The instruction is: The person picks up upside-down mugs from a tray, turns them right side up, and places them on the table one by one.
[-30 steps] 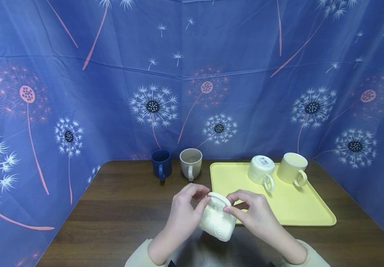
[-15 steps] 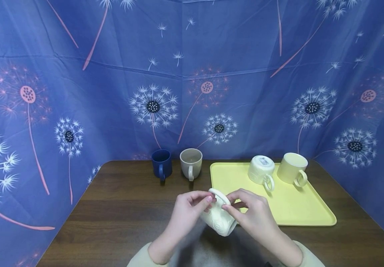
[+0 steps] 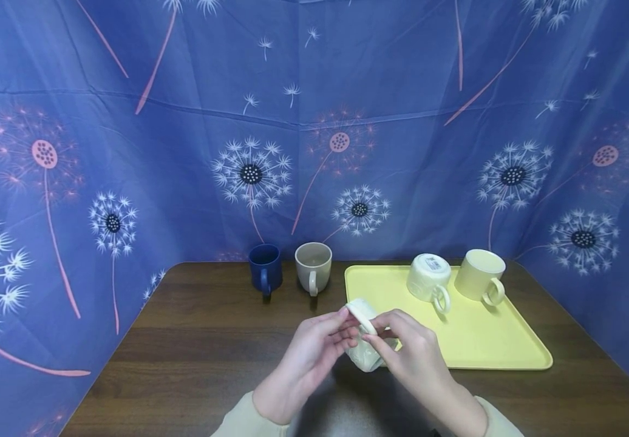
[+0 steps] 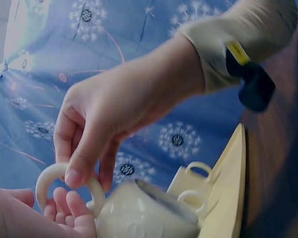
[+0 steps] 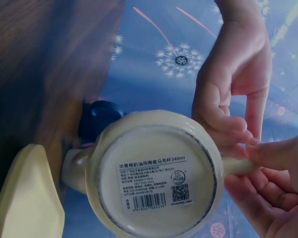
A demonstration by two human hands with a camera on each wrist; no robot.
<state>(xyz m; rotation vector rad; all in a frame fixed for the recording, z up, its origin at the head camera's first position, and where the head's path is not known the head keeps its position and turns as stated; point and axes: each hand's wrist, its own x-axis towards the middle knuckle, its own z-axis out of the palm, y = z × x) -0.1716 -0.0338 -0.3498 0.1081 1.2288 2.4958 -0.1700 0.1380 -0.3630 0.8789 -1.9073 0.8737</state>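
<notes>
Both hands hold a cream mug (image 3: 363, 346) above the desk's (image 3: 194, 346) front edge, beside the yellow tray (image 3: 489, 340): left hand (image 3: 311, 355) and right hand (image 3: 410, 352) each have a grip pinching its handle (image 3: 362, 315).

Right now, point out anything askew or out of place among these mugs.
On the yellow tray, one cream mug lies tipped with its labelled base showing, beside an upright one. Both hands hold a third cream mug tilted above the table.
</notes>
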